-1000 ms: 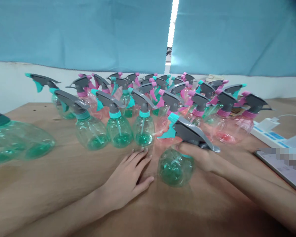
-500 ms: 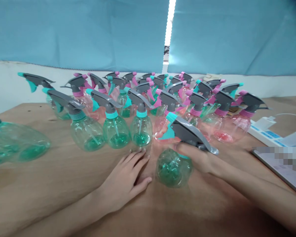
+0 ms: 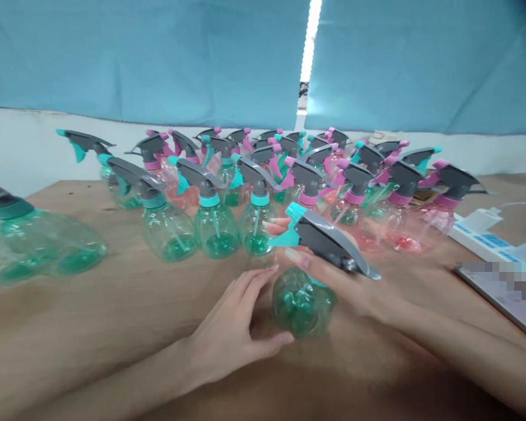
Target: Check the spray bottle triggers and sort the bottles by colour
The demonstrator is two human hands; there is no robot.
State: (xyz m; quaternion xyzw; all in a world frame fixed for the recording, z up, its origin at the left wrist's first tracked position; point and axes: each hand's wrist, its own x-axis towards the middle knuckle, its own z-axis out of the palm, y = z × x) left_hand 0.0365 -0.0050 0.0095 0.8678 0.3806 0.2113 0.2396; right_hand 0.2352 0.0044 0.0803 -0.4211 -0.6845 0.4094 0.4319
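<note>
A green spray bottle (image 3: pixel 304 307) with a grey-and-turquoise spray head stands in front of me, its neck leaning slightly to the right. My right hand (image 3: pixel 333 278) is closed round its neck below the trigger, thumb in front and fingertips showing behind. Curved at the left side of the same bottle is my left hand (image 3: pixel 232 324), thumb and fingers apart. Its thumb tip is at the bottle's lower edge; whether it presses there I cannot tell. Just behind stands a row of green spray bottles (image 3: pixel 217 234), with pink spray bottles (image 3: pixel 403 225) to their right.
Several more spray bottles crowd the back of the wooden table (image 3: pixel 149 321). Partly cut off at the left edge are green bottles (image 3: pixel 52 240). To the right lie a white power strip (image 3: pixel 480 237) and a flat device (image 3: pixel 504 292). Blue cloth (image 3: pixel 158 64) hangs behind.
My left hand has moved right from the table to the bottle's side. The right hand's fingers now show around the neck, and the bottle has shifted slightly left. The view has turned slightly left.
</note>
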